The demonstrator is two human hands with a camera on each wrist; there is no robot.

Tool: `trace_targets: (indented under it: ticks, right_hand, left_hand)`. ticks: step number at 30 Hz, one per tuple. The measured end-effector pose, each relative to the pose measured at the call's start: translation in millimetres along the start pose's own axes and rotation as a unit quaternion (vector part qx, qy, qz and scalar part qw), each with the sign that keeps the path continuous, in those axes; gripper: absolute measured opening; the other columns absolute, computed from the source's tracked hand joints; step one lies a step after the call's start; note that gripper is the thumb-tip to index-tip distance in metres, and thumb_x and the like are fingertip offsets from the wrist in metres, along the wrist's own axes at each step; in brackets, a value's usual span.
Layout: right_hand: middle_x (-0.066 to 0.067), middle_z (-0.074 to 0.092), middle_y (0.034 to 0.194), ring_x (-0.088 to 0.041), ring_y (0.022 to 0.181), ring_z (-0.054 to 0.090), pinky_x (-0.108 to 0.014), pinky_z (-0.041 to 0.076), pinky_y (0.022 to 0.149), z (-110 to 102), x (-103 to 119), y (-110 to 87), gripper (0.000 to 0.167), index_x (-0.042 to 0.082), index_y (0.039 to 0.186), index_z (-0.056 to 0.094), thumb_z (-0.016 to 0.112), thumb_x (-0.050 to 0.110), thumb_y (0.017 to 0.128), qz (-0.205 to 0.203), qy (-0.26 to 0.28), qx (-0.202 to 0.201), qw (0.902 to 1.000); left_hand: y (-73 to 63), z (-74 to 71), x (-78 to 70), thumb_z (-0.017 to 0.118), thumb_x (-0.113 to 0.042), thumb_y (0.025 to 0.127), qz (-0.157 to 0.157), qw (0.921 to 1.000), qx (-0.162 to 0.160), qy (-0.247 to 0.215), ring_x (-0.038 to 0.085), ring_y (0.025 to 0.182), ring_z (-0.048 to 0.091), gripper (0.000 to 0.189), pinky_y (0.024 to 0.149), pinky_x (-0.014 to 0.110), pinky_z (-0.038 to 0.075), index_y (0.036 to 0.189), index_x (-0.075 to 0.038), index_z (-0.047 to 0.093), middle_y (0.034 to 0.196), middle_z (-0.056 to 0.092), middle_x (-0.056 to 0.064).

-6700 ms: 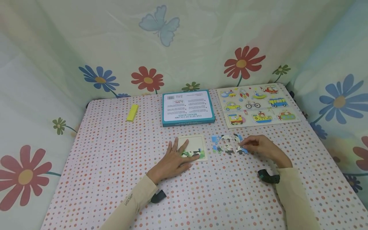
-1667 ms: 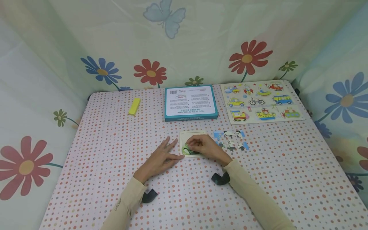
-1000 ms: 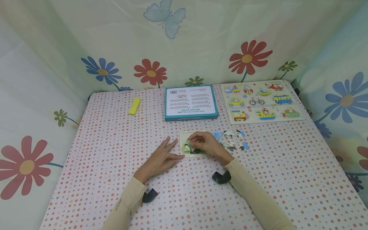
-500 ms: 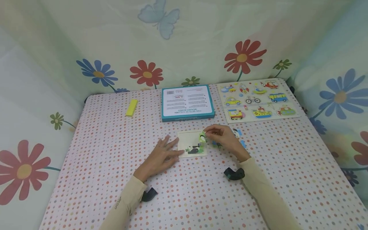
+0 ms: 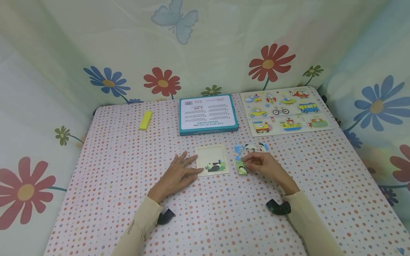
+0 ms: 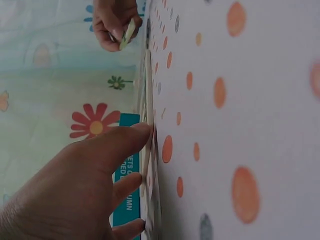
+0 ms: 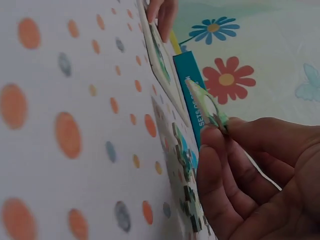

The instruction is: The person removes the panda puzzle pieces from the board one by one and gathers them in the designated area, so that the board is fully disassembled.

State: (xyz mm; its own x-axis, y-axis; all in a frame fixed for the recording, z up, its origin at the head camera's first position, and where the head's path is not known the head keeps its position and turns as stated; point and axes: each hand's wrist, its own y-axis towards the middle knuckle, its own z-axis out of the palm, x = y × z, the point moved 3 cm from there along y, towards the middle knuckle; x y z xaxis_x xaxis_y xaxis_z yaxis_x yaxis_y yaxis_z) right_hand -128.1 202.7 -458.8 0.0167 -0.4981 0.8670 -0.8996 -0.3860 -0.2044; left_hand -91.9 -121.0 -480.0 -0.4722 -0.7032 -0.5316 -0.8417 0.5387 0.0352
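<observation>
Between thumb and fingertips my right hand [image 5: 261, 164] pinches a green puzzle piece [image 7: 207, 103] with a white-and-black print, lifted off the table in the right wrist view. Under and beyond that hand lie joined panda puzzle pieces [image 5: 251, 147] with a blue background, partly hidden by the fingers. My left hand [image 5: 179, 174] has its fingers spread, and its fingertips touch the left edge of a square wooden puzzle tray [image 5: 211, 152]. Green-and-black panda pieces [image 5: 214, 166] sit in the tray's lower right part; bare wood shows in the rest.
Behind the tray lies a teal-edged box [image 5: 208, 113] with printed text. A vehicle puzzle board [image 5: 285, 111] is at the back right. To the back left is a yellow block [image 5: 145, 120]. Flowered curtains stand around the dotted table [image 5: 205, 220].
My right hand has lifted the green piece out of the tray and carried it right, to the joined panda pieces. My left hand stays at the tray's left edge.
</observation>
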Motion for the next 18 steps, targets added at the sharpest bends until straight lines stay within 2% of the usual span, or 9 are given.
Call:
trace_targets:
  ticks: [7, 12, 18]
  right_hand:
    - [-0.005, 0.069, 0.09, -0.016, 0.077, 0.063, -0.025, 0.05, 0.065, 5.8, -3.3, -10.0, 0.018, 0.005, 0.107, 0.069, 0.065, 0.014, 0.092, 0.019, -0.041, -0.006, 0.999]
    - [-0.004, 0.068, 0.087, -0.015, 0.072, 0.061, -0.025, 0.05, 0.061, 9.4, -3.3, -10.1, 0.015, 0.005, 0.105, 0.07, 0.065, 0.01, 0.091, 0.016, -0.054, -0.017, 0.9983]
    - [0.0, 0.065, 0.082, -0.013, 0.068, 0.056, -0.024, 0.048, 0.059, 12.1, 1.2, -10.5, 0.013, 0.008, 0.101, 0.072, 0.065, 0.007, 0.089, 0.005, -0.1, -0.025, 0.9946]
  left_hand:
    - [0.5, 0.2, 0.0, 0.055, -0.041, 0.097, -0.003, 1.0, -0.001, 0.003, 0.034, 0.147, 0.011, 0.032, 0.116, 0.058, 0.003, 0.127, -0.034, 0.063, 0.154, 0.035, 0.0]
    - [0.5, 0.8, -1.7, 0.056, -0.041, 0.096, -0.001, 1.0, -0.006, -0.004, 0.036, 0.146, 0.012, 0.034, 0.115, 0.059, 0.003, 0.129, -0.035, 0.062, 0.153, 0.036, 0.002]
    - [1.1, 1.8, -1.7, 0.057, -0.041, 0.095, 0.006, 0.9999, -0.01, 0.001, 0.037, 0.146, 0.013, 0.037, 0.115, 0.059, 0.004, 0.132, -0.035, 0.059, 0.153, 0.037, 0.003]
